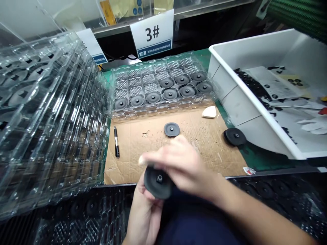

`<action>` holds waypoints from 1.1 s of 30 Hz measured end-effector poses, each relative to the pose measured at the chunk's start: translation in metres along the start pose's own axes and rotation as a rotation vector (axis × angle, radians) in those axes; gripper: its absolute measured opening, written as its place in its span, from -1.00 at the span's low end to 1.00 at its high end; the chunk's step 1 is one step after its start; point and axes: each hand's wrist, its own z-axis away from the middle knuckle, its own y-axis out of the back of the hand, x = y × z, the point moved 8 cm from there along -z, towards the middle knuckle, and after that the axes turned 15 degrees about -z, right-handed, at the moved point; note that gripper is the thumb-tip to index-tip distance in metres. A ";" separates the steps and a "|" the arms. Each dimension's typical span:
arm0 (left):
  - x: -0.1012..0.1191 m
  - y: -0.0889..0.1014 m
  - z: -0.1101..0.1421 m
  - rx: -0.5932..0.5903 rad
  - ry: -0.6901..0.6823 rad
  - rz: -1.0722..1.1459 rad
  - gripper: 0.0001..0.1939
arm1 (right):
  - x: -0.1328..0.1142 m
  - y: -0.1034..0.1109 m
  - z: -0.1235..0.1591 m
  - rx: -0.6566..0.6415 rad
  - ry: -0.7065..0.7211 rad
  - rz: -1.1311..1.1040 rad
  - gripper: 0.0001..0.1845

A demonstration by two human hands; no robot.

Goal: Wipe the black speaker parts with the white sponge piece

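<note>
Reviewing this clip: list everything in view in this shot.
Held disc: 1, black, between the hands.
Loose disc: 1, dark grey, on cardboard sheet.
Mat disc: 1, black, on green mat.
Tray discs: 9, dark grey, in clear tray.
Clear tray stack: 1, transparent, left.
Pen: 1, black, on cardboard.
Wedge: 1, white, on cardboard.
Bin: 1, white, right.
Sign: 1, white, "3#", behind.
Left hand: 1, under held disc.
Right hand: 1, blurred, above it.

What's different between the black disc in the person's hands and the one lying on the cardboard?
The held disc is tilted; the cardboard disc lies flat. The left hand cradles the held disc with the right hand over it; no hand touches the cardboard disc. Both are dark and round, with a raised centre.
</note>
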 end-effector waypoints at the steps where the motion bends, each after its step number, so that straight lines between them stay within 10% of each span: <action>1: 0.003 0.000 -0.002 -0.006 -0.013 0.009 -0.46 | 0.017 0.004 0.003 0.052 -0.092 0.035 -0.70; 9: 0.012 0.000 -0.007 0.001 -0.038 0.049 -0.46 | 0.082 -0.024 0.068 0.040 -0.342 0.020 -0.79; 15: 0.008 -0.004 -0.007 -0.041 -0.049 0.065 -0.49 | 0.023 0.014 0.032 0.260 -0.258 -0.082 -0.73; 18: 0.001 -0.002 -0.007 -0.069 0.050 0.078 -0.55 | -0.020 0.007 0.014 0.159 -0.065 -0.072 -0.73; 22: -0.001 0.007 -0.006 -0.035 0.071 0.014 -0.55 | -0.018 -0.019 0.011 -0.118 -0.175 -0.095 -0.75; 28: 0.005 -0.007 -0.002 -0.096 0.077 -0.030 -0.59 | -0.032 -0.003 0.014 0.039 0.004 -0.033 -0.73; 33: 0.009 -0.012 -0.001 -0.170 0.042 0.005 -0.48 | -0.017 0.013 0.037 -0.059 -0.245 0.033 -0.77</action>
